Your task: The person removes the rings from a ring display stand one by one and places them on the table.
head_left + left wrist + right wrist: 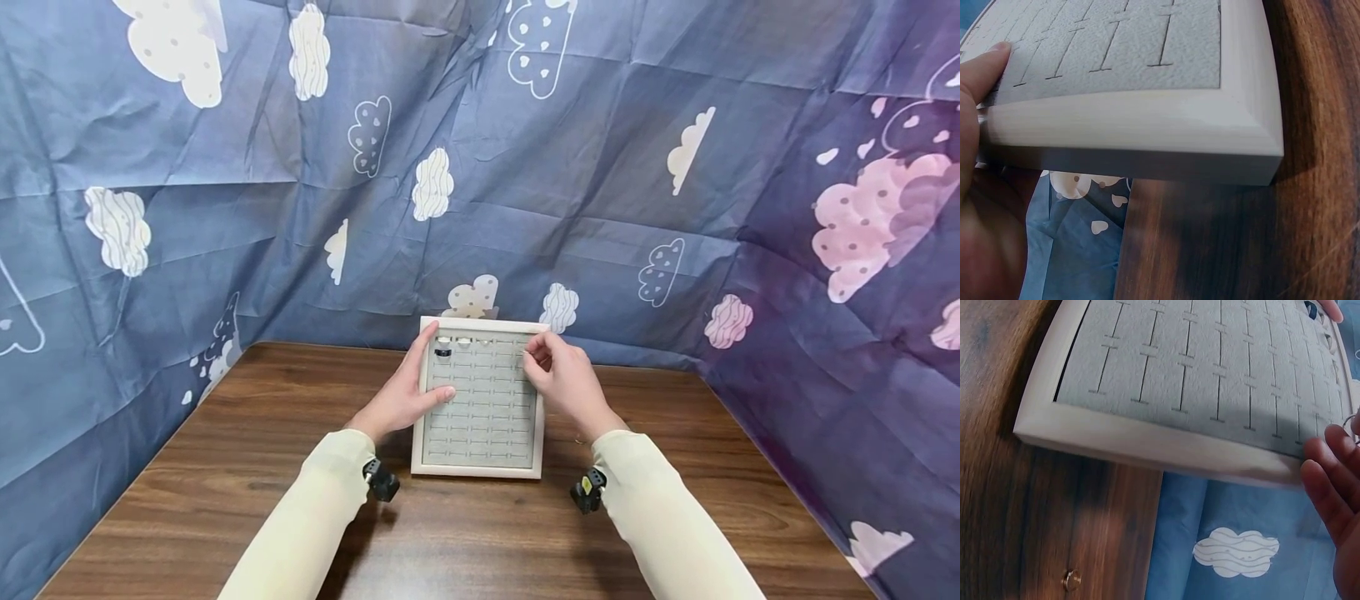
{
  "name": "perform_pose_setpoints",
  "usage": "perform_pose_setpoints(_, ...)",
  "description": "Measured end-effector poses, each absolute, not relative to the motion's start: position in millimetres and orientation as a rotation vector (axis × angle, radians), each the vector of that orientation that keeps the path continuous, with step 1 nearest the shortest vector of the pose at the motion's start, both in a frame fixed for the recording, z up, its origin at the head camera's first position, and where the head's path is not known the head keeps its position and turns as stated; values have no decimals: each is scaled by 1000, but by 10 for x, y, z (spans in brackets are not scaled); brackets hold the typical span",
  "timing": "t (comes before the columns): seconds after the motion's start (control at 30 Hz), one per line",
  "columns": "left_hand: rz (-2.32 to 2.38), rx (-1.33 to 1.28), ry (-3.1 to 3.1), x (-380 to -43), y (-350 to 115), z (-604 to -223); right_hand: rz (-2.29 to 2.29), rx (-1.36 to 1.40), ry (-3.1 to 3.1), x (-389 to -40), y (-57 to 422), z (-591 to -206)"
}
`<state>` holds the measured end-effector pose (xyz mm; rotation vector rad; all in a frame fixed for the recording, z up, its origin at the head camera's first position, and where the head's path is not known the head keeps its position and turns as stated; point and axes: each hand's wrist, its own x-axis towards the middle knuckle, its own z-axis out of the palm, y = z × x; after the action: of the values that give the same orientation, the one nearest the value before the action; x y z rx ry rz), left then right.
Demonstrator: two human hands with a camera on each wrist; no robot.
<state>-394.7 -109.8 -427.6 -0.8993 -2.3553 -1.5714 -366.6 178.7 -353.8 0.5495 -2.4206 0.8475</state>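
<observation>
A ring display tray [482,471], with grey slotted padding in a pale frame, is tilted up above the wooden table. My left hand [405,392] grips its left side, the thumb lying over the front; in the left wrist view the thumb [988,72] presses the padding and the other fingers are partly hidden. At the tray's upper right, my right hand [566,375] pinches a thin ring [1349,422], partly covered by the fingertips. A dark ring [443,352] sits in the second row, below several pale rings [464,342] in the top row.
On the table [225,475], a gold ring [1072,580] lies to the right of the tray, near my right wrist. Blue cloth [360,275] with cloud prints hangs behind the table and along its sides. Each wrist carries a small black camera [588,490].
</observation>
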Motion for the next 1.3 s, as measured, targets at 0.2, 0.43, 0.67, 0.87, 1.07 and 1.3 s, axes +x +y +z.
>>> perform_pose_setpoints(0.2,-1590,-895,-2352,-3953,-1098,-4279,833,534,-2438,-3654,1869,-3543)
perform_pose_setpoints(0.43,-1603,-894,-2347,-3955,-1099,-4277,818,524,-2415,-3640,1944,-3560)
perform_pose_setpoints(0.67,-1611,-901,-2343,-3944,-1099,-4270,800,499,-2394,-3613,2056,-3603)
perform_pose_setpoints(0.87,-1612,-902,-2340,-3943,-1107,-4271,768,463,-2406,-3617,2179,-3647)
perform_pose_setpoints(1.07,-1613,-905,-2341,-3970,-1105,-4281,766,430,-2417,-3621,2291,-3687)
perform_pose_setpoints(1.3,-1614,-892,-2346,-3956,-1100,-4277,725,376,-2453,-3630,2455,-3787)
